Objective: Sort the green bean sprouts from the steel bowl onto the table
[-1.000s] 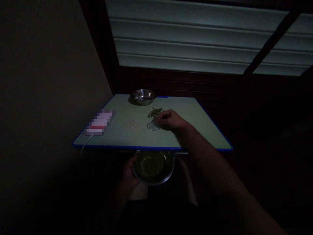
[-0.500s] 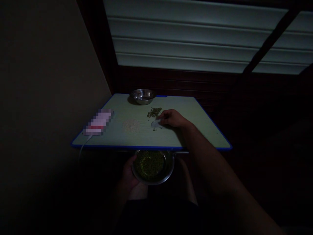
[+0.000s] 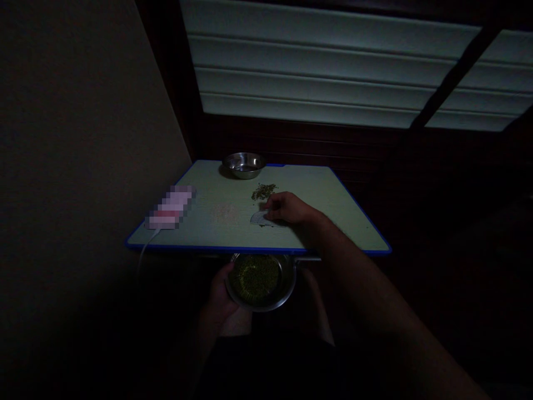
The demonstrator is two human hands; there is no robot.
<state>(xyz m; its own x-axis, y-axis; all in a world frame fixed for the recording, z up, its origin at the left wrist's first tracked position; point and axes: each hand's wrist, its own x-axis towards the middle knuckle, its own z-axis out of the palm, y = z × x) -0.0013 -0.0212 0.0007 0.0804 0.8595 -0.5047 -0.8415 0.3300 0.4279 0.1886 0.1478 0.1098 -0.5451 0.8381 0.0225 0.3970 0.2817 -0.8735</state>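
My right hand pinches a clear, half-round plastic piece, apparently a protractor, against the table. Its fingers are closed, and part of the piece is hidden behind them. A few small green bits lie by its lower edge. Just beyond the hand is a small scattered heap of greenish-brown beans. To the left, pale grains like rice are spread thin. Below the table's near edge, my left hand grips the left rim of a steel bowl holding many green beans, probably mung beans.
A second steel bowl stands at the back of the pale, blue-edged table. On the left lies a blurred-out pink device with a white cable hanging over the edge. A wall rises at left; slatted panels are behind.
My right hand has drawn the clear half-round piece slightly left and toward me, reaching the few loose bits near it. My left hand still holds the bowl in the same place.
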